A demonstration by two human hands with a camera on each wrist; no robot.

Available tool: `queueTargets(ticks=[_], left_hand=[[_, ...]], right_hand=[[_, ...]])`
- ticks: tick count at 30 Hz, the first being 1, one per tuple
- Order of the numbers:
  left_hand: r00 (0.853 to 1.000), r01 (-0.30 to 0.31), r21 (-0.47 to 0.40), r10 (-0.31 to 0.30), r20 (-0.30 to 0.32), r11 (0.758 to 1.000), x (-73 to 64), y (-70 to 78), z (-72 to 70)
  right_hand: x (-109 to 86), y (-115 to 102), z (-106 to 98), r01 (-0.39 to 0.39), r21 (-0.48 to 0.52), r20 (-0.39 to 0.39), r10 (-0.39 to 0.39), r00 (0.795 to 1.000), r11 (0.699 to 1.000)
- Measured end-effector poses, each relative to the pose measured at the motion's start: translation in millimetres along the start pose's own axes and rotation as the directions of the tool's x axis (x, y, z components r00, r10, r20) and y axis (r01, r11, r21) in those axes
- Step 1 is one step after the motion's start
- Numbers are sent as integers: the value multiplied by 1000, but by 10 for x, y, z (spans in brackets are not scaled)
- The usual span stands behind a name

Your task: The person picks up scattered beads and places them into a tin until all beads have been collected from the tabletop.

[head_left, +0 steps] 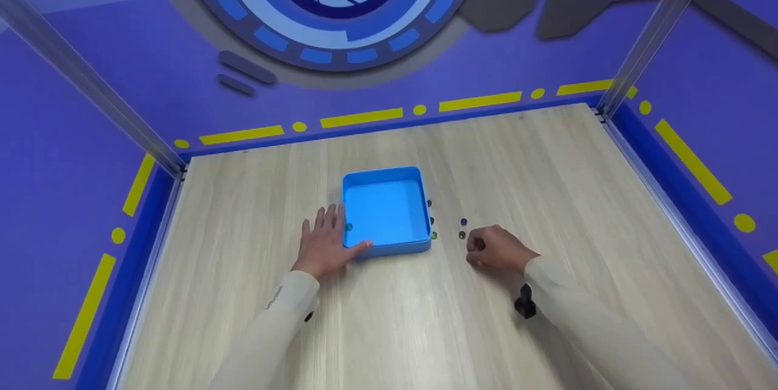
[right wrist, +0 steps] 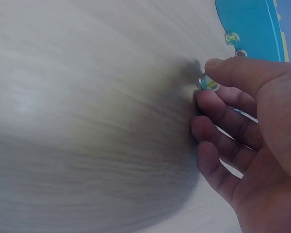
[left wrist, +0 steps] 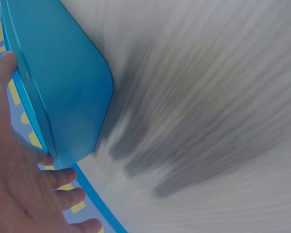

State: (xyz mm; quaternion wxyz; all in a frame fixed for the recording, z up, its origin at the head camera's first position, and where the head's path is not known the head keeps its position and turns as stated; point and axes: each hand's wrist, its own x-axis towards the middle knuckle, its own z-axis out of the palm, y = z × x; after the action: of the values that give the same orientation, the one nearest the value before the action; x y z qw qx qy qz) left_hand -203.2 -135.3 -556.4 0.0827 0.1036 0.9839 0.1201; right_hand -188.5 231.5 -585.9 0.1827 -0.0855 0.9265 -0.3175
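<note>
A square blue box (head_left: 389, 249) with raised walls stands on the table. My left hand (head_left: 323, 246) rests at its near left corner, fingers spread and fairly straight along the left wall, thumb on the near rim. Inside the box, by the left wall, lies a green marble (head_left: 348, 227). My right hand (head_left: 498, 248) is right of the box, low over the table. In the right wrist view its thumb and index finger pinch a clear marble (right wrist: 210, 81) with a yellow and teal swirl. Beside this hand lie a purple marble (head_left: 464, 222) and a dark marble (head_left: 462, 235).
Along the box's right outer wall sit several marbles, among them a greenish marble (head_left: 434, 236) and a dark marble (head_left: 429, 203). The wooden table (head_left: 389, 329) is bordered by blue panels (head_left: 91, 74) and metal frame posts (head_left: 659, 31).
</note>
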Motion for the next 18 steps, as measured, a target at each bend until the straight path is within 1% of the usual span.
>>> queueTargets(ticks=[7, 14, 18], left_hand=[[1000, 2, 10, -2, 5, 1000, 1, -4, 14], [1000, -3, 5, 3, -6, 1000, -5, 2, 12], [1000, -5, 10, 5, -5, 1000, -2, 1, 8]], right_hand=[[-2, -17, 0, 30, -20, -7, -31, 1000, 999], [16, -49, 10, 22, -13, -17, -22, 1000, 1000], [19, -77, -3, 31, -11, -16, -31, 999, 999]])
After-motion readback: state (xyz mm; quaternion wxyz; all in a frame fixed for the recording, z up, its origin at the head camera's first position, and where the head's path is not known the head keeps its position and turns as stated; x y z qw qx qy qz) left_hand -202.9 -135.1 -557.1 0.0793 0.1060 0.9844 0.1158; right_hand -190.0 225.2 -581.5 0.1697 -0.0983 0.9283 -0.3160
